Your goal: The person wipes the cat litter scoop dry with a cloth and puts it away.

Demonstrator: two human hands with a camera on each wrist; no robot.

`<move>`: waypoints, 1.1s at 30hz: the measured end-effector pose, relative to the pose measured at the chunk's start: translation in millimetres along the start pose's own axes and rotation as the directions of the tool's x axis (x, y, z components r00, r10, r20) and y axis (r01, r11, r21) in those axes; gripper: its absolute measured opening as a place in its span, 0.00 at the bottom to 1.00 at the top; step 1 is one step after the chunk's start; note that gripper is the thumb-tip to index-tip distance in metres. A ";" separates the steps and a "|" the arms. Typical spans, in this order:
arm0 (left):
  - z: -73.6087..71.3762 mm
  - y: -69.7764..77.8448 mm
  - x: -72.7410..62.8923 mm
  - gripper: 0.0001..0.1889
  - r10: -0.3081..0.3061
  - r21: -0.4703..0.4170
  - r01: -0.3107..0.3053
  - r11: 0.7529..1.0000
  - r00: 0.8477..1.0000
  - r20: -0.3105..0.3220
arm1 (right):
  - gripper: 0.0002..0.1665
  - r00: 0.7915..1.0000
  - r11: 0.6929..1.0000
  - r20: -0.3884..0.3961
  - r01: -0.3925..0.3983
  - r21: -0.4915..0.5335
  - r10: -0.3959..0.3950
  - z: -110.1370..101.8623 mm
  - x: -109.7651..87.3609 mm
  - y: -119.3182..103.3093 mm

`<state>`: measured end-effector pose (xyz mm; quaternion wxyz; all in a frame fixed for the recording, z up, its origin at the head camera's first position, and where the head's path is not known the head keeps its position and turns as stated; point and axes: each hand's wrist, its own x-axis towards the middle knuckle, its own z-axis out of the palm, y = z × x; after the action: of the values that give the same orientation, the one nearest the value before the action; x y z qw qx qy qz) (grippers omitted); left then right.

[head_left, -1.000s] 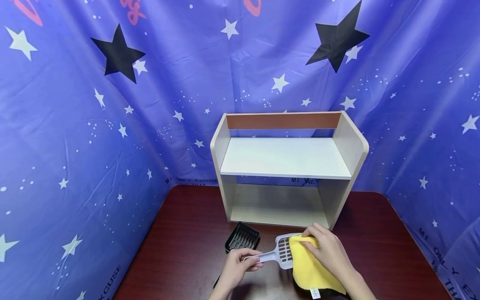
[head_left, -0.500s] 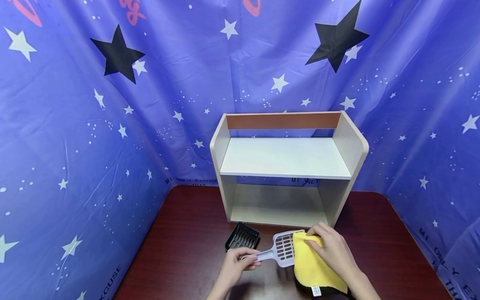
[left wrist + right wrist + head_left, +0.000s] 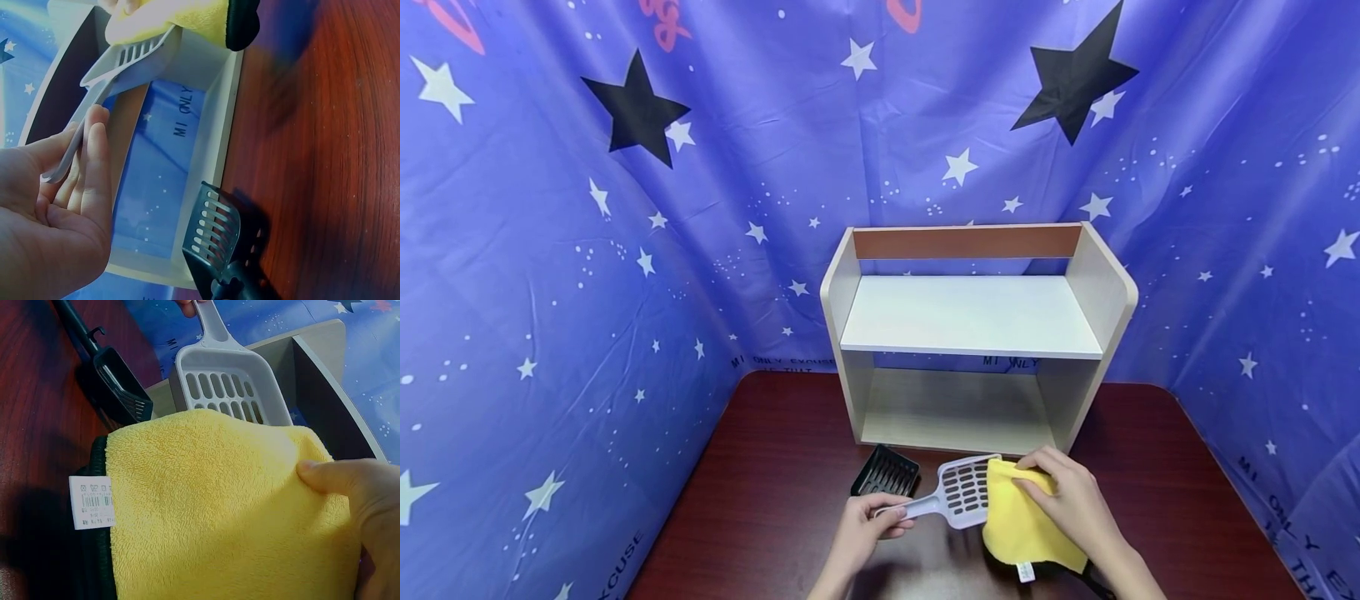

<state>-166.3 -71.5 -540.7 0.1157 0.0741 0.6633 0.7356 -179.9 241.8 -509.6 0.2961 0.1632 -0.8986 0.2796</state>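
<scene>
My left hand [image 3: 863, 527] pinches the handle of a light grey slotted litter scoop [image 3: 963, 492], held above the table with its head pointing right. My right hand [image 3: 1071, 498] grips a yellow cloth [image 3: 1021, 517] with a dark edge and a white tag [image 3: 92, 502]. Fluffy yellow fabric covers the far end of the scoop's head. In the right wrist view the thumb lies on the cloth's face, while the other fingers are hidden behind it. On the table behind my left hand lies a black slotted scoop [image 3: 215, 231], its handle mostly hidden in the head view.
A pale two-tier shelf unit [image 3: 970, 312] stands at the back of the dark red wooden table [image 3: 775, 467], just behind the scoops. Blue star-printed curtains [image 3: 737, 208] hang around the back and sides.
The grey scoop and left hand have shifted slightly left and the scoop has tilted up. The cloth has slid toward the scoop's right end, baring more slots. The black scoop stays put.
</scene>
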 end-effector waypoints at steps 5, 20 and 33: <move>-3.2 0.5 0.1 0.16 0.007 0.008 -0.007 1.000 1.000 -0.002 | 0.21 1.000 0.997 -0.008 0.004 0.073 -0.003 -0.4 -0.7 -0.6; 3.1 1.6 2.1 0.15 -0.003 0.009 0.003 1.000 1.000 -0.025 | 0.19 0.995 0.976 0.027 0.086 0.198 -0.094 6.3 6.8 -13.1; 10.1 4.4 -1.3 0.15 0.017 0.030 -0.018 0.999 1.000 0.018 | 0.20 0.995 0.996 -0.053 0.089 0.019 -0.088 21.3 5.5 -25.7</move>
<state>-162.8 -62.6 -535.2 0.1139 0.0879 0.6727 0.7258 -181.7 208.0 -509.9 0.3300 0.1986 -0.8794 0.2798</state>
